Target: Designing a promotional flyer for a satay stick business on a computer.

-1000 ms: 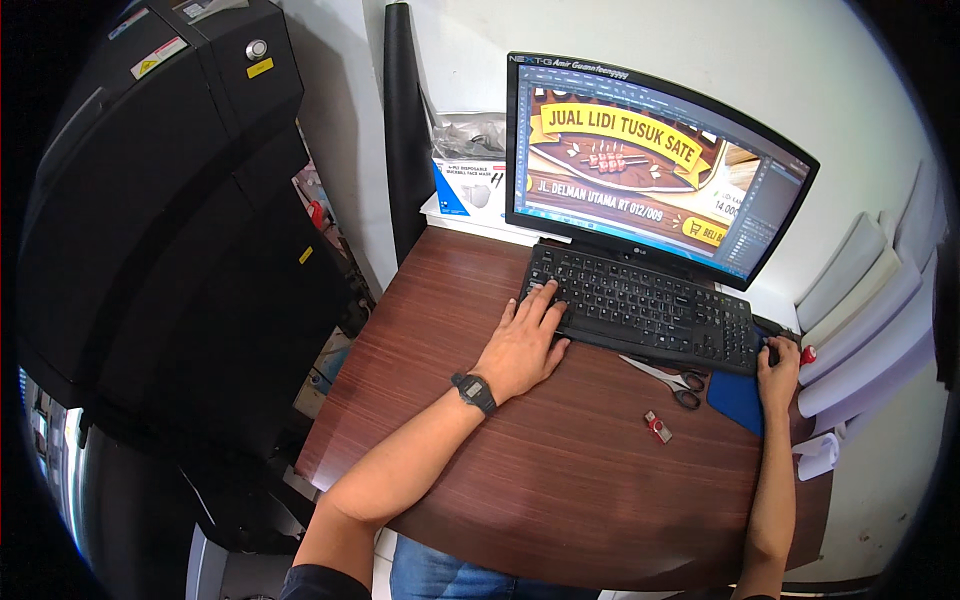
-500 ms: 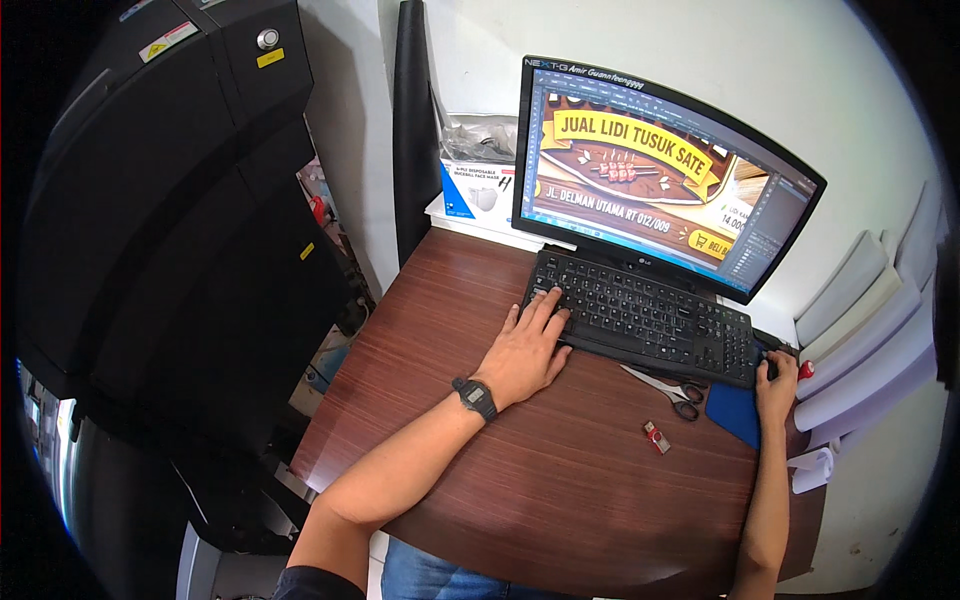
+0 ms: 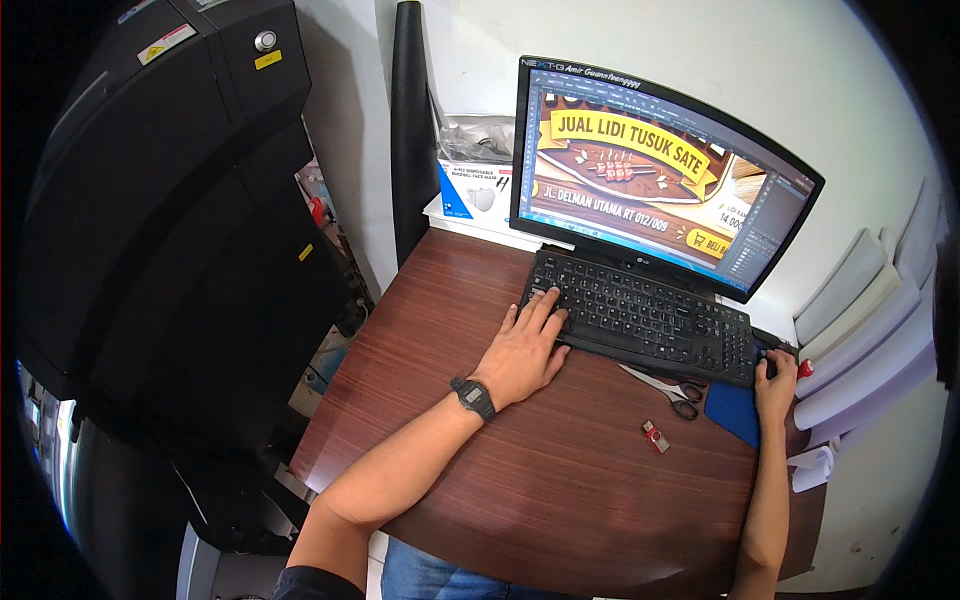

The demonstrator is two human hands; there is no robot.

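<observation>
My left hand [image 3: 522, 348] lies with its fingers spread over the left end of a black keyboard [image 3: 630, 312], fingertips on the keys and thumb on the desk side. A black wristwatch [image 3: 474, 397] is on that wrist. At the keyboard's right end, my right hand [image 3: 776, 388] is curled round a dark computer mouse [image 3: 769, 368], mostly hidden under the fingers. A blue mouse pad [image 3: 733, 413] shows beside it. Behind the keyboard stands a monitor [image 3: 516, 150] with a yellow-and-brown banner design open in an editing program.
Scissors [image 3: 684, 408] and a red-and-silver USB stick [image 3: 655, 437] lie on the brown wooden desk [image 3: 430, 300] in front of the keyboard. Paper rolls [image 3: 870, 360] lean at the right. A face-mask box [image 3: 470, 190] stands back left, and a large black machine [image 3: 180, 260] fills the left side.
The view has shifted very slightly. Both hands stay in the same places, on the keyboard and the mouse.
</observation>
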